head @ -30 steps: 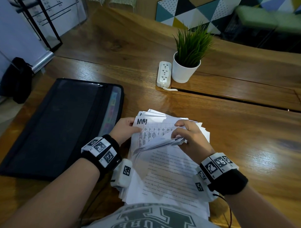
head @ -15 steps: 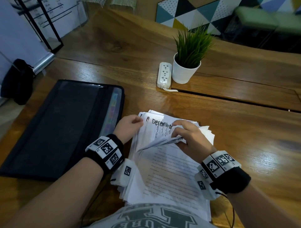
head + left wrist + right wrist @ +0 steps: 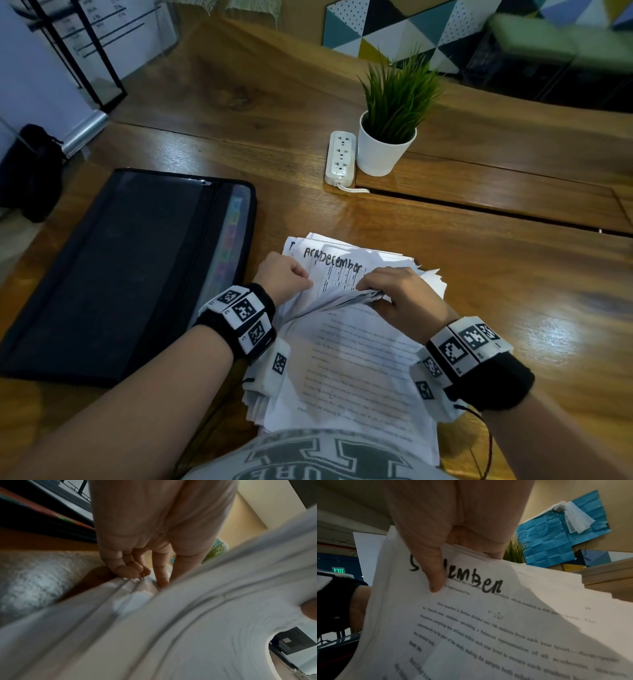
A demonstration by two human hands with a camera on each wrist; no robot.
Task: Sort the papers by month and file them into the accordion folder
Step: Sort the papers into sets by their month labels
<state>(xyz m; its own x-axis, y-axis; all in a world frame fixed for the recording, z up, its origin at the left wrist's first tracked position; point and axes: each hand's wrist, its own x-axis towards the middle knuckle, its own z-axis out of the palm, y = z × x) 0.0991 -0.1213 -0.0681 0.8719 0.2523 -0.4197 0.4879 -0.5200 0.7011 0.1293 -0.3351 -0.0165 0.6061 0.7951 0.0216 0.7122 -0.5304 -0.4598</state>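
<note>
A thick stack of white printed papers (image 3: 352, 370) lies on the wooden table in front of me. My right hand (image 3: 371, 291) grips a bent-up bundle of the upper sheets, thumb (image 3: 433, 574) on a top page marked "September" (image 3: 488, 615) and fingers curled beneath. Under the lifted bundle a sheet marked "December" (image 3: 337, 270) is exposed. My left hand (image 3: 301, 279) pinches sheet corners at the stack's left edge, its fingertips (image 3: 161, 580) on the paper edges (image 3: 188, 628). The black accordion folder (image 3: 120, 267) lies flat to the left, with coloured tabs showing along its right edge.
A potted green plant in a white pot (image 3: 387, 150) and a white power strip (image 3: 339, 159) stand beyond the papers. A raised wooden ledge (image 3: 496, 202) runs at the back right. Bare table (image 3: 531, 291) lies to the right of the stack.
A second ago a sheet marked "May" lay exposed; it has gone up into the lifted bundle and a "December" sheet shows. My left hand shifted slightly at the corner.
</note>
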